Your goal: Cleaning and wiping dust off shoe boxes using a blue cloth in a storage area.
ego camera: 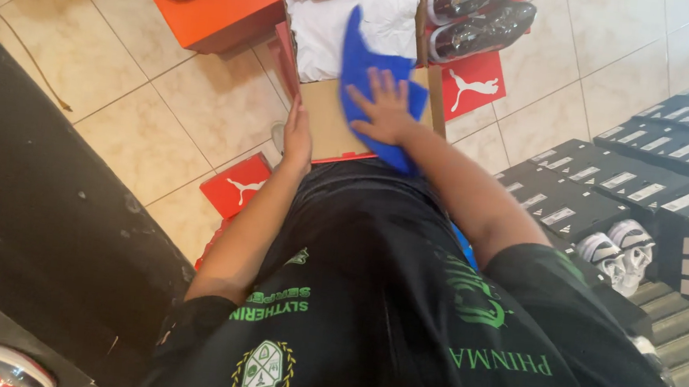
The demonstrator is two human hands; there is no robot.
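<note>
Blue soft cloth (369,85) is lying under my right hand (387,108), which I am pressing flat with fingers spread inside the open cardboard shoebox (327,119), while my left hand (297,139) is bracing the box's side, open-palmed, steadying it.

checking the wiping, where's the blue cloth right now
In the head view, upper centre, the blue cloth lies inside the open shoebox, pressed under the right hand, beside the white tissue paper.
</note>
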